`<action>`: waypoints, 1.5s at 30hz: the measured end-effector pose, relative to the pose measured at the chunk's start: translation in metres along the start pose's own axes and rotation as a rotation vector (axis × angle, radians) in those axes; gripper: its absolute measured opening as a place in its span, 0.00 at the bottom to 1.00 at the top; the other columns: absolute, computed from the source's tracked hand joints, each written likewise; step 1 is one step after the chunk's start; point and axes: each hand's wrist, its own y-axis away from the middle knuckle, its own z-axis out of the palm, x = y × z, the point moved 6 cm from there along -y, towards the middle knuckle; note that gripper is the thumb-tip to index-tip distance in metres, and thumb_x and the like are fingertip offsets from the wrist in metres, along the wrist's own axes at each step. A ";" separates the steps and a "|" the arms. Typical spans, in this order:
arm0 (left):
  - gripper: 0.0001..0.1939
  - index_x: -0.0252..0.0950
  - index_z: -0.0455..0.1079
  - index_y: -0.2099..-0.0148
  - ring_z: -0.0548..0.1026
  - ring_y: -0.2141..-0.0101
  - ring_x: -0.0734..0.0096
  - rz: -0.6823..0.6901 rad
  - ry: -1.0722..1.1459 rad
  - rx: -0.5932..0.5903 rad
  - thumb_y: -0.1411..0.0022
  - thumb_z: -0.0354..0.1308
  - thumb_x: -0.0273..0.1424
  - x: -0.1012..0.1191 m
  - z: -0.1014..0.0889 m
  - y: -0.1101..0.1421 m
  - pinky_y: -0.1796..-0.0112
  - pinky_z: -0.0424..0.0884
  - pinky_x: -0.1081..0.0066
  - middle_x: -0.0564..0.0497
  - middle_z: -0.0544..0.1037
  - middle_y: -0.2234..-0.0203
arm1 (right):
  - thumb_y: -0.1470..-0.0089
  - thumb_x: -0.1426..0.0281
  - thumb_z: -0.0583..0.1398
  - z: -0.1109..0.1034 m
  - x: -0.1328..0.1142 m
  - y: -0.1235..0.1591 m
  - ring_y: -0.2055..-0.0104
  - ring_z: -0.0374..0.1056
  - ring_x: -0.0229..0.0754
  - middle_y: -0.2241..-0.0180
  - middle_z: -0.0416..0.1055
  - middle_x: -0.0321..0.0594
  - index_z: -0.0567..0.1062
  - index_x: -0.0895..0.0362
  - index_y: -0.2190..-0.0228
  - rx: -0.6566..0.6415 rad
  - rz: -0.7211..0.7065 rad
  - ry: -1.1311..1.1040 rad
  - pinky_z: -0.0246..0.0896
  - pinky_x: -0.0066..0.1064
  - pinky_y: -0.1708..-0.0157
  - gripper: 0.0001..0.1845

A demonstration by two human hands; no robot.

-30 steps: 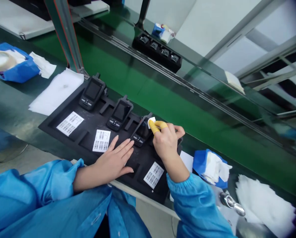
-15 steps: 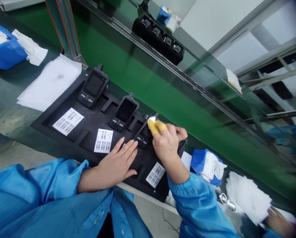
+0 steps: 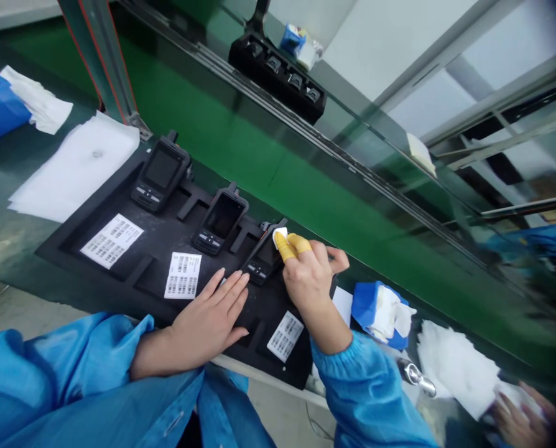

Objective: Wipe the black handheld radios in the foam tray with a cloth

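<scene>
Diagonally, the black handheld device with a dark screen (image 3: 265, 254) is lying in the black tray (image 3: 66, 242), its long axis running away from the open, empty left hand (image 3: 206, 326); the nearer right hand (image 3: 308, 274) is pinching small white material (image 3: 280, 233) at its upper end.

A factory workbench, apparently in an electronics assembly or inspection area: black handheld devices with dark screens (image 3: 220, 219) sit in a black moulded foam tray (image 3: 138, 305), among white sheets printed with rows of barcodes (image 3: 112, 241). A green-surfaced strip like a conveyor belt (image 3: 278, 168), edged by metal rails, runs alongside the dark green bench top (image 3: 7, 249). A long black holder of small devices (image 3: 278, 78) stands across the strip. Blue loose-fitting work sleeves (image 3: 371, 386) and yellow finger covers (image 3: 293, 245) add to the factory setting, as do stacked white sheets (image 3: 75, 165).
</scene>
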 end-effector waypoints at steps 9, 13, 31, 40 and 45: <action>0.28 0.26 0.65 0.43 0.58 0.39 0.54 -0.017 0.033 0.010 0.36 0.50 0.43 0.000 0.001 0.000 0.39 0.45 0.52 0.36 0.63 0.41 | 0.48 0.81 0.52 -0.020 -0.042 0.044 0.61 0.61 0.39 0.64 0.74 0.38 0.76 0.53 0.62 -0.118 -0.059 -0.158 0.42 0.40 0.55 0.17; 0.27 0.27 0.65 0.43 0.58 0.39 0.53 -0.013 0.019 -0.015 0.36 0.51 0.43 -0.001 0.001 -0.001 0.39 0.45 0.52 0.37 0.62 0.40 | 0.46 0.78 0.54 -0.016 -0.041 0.015 0.59 0.61 0.39 0.63 0.74 0.37 0.76 0.52 0.62 -0.053 -0.079 -0.107 0.39 0.40 0.53 0.15; 0.27 0.26 0.63 0.42 0.56 0.38 0.53 -0.016 0.033 -0.044 0.35 0.49 0.42 0.001 -0.001 -0.002 0.39 0.45 0.50 0.36 0.61 0.40 | 0.46 0.79 0.53 -0.022 -0.031 0.034 0.60 0.62 0.37 0.65 0.75 0.35 0.77 0.51 0.68 -0.032 -0.071 -0.168 0.41 0.40 0.53 0.15; 0.27 0.26 0.63 0.42 0.55 0.38 0.52 -0.015 0.024 -0.053 0.35 0.49 0.42 0.001 0.000 0.000 0.40 0.46 0.49 0.35 0.60 0.39 | 0.46 0.79 0.52 -0.013 -0.038 0.027 0.59 0.61 0.39 0.66 0.74 0.37 0.76 0.53 0.66 -0.078 -0.147 -0.159 0.40 0.41 0.53 0.15; 0.27 0.26 0.63 0.42 0.56 0.39 0.50 -0.013 0.041 -0.059 0.35 0.50 0.41 0.001 -0.001 0.000 0.40 0.47 0.49 0.34 0.61 0.40 | 0.45 0.78 0.53 -0.010 -0.022 0.011 0.60 0.61 0.39 0.64 0.75 0.36 0.76 0.50 0.64 -0.054 -0.035 -0.108 0.39 0.42 0.53 0.15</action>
